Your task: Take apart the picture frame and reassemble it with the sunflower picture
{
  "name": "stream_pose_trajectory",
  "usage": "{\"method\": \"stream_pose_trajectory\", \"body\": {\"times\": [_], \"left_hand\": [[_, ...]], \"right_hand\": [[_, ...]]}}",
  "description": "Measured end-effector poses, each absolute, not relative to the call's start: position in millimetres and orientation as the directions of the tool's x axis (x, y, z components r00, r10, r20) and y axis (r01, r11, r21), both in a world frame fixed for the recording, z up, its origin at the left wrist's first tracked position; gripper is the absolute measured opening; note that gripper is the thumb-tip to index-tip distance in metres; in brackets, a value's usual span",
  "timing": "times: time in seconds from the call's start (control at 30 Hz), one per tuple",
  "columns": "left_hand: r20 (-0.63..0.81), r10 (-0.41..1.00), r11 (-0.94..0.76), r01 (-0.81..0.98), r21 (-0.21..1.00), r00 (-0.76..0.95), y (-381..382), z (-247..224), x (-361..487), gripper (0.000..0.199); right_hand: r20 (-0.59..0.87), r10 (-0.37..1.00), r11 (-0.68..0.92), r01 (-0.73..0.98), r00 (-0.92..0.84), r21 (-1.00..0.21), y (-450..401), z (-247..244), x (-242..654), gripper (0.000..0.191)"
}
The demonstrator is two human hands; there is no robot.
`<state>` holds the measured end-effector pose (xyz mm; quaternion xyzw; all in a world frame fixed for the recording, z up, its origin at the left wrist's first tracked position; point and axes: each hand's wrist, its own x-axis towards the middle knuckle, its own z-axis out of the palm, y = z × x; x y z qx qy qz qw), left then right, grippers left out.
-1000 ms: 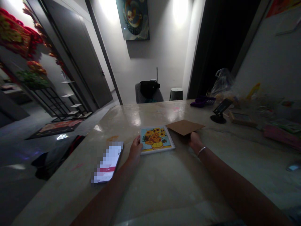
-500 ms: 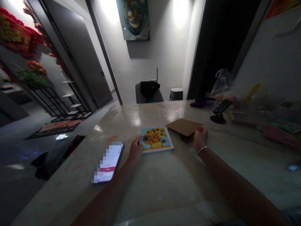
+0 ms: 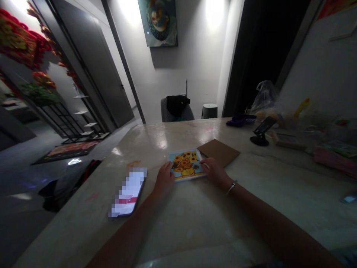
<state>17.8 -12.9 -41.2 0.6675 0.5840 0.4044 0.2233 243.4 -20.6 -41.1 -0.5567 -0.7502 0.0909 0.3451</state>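
Note:
A small white-framed sunflower picture (image 3: 186,165) lies face up on the table, showing yellow and orange flowers in a vase on a blue ground. My left hand (image 3: 164,178) grips its left edge, with fingertips over the frame. At the opposite edge, my right hand (image 3: 214,170) has its thumb and fingers closed on the frame; a bracelet is on that wrist. Flat on the table behind my right hand is a brown cardboard sheet (image 3: 220,149), its near part hidden by the hand. The undersides of the picture and the fingers cannot be seen.
A lit phone (image 3: 129,193) lies left of my left forearm. Farther right stand a black phone stand (image 3: 262,132), a purple item (image 3: 240,120), a wooden frame (image 3: 288,140) and a clear plastic bag (image 3: 264,98). A chair (image 3: 177,108) is beyond the table's far edge (image 3: 195,121).
My right hand has let go of the cardboard, which now lies flat, and has moved left onto the picture's right edge. The picture has shifted slightly right with my left hand.

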Motion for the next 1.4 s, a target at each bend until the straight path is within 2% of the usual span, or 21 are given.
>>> {"method": "stream_pose_trajectory", "body": {"times": [0.1,0.17,0.23,0.3,0.43,0.67,0.9,1.13,1.27,1.4], "left_hand": [[0.275,0.951,-0.259,0.845,0.468,0.139,-16,-41,19,0.037],[0.243,0.947,-0.276,0.923,0.268,0.212,-19,-41,20,0.040],[0.209,0.949,-0.270,0.951,0.148,0.237,-21,-39,21,0.043],[0.176,0.955,-0.257,0.962,0.091,0.238,-23,-38,22,0.046],[0.135,0.963,-0.241,0.969,0.059,0.232,-25,-36,25,0.049],[0.083,0.972,-0.226,0.971,0.075,0.220,-27,-35,27,0.056],[0.079,0.973,-0.221,0.972,0.080,0.215,-30,-31,31,0.057],[0.146,0.975,-0.176,0.984,0.035,0.169,-33,-32,34,0.060],[0.125,0.973,-0.195,0.981,0.013,0.192,-36,-28,35,0.059],[0.101,0.977,-0.190,0.982,0.013,0.188,-38,-25,36,0.059]], "right_hand": [[0.402,0.886,0.396,0.828,-0.231,-0.397,-24,-40,241,0.023],[0.376,0.886,0.404,0.850,-0.272,-0.339,-25,-39,241,0.025],[0.344,0.895,0.394,0.867,-0.285,-0.305,-25,-38,241,0.028],[0.318,0.903,0.381,0.878,-0.288,-0.288,-26,-36,240,0.030],[0.300,0.907,0.376,0.891,-0.297,-0.255,-30,-34,237,0.034],[0.299,0.897,0.388,0.903,-0.325,-0.184,-38,-30,230,0.039],[0.330,0.844,0.495,0.851,-0.422,-0.178,-42,-39,219,0.042],[0.345,0.895,0.348,0.926,-0.282,-0.145,-40,-39,224,0.047],[0.329,0.883,0.386,0.917,-0.336,-0.098,-40,-43,226,0.042],[0.326,0.883,0.388,0.916,-0.338,-0.099,-42,-44,224,0.043]]}}
